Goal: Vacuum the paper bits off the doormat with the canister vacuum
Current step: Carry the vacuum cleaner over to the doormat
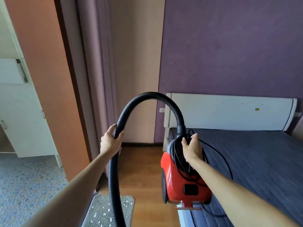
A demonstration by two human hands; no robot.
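A: How were the arms placed?

B: Both reached forward, nearly straight. The left hand (110, 140) was raised at about the same height as the right, fingers and thumb wrapped around the black ribbed hose (144, 97). From that grip the hose arched up and over to the right, coming down into the top of the red vacuum (175, 182); its other end hung straight down past the left forearm and ran out of the bottom of the view.

A: And the right hand?

B: The right hand (191, 147) was closed over the top of the vacuum, palm down, gripping where the black cord (178, 154) was bundled. I could not tell whether it had the handle, the cord loops, or both. The vacuum hung tilted, nose upward, at the near corner of the bed (255, 161); whether it touched the mattress edge was not clear. A loose run of cord trailed onto the blue mattress.

A: Where was the doormat?

B: The doormat (127, 202) lay on the wooden floor (141, 161) low in the view, beneath the left forearm, with the hanging hose crossing in front of it. White paper bits (108, 210) were scattered over its grey pile.

A: Anything else nearby?

B: A white headboard (229, 110) stood against the purple wall, and a curtain (96, 71) hung left of the hose.
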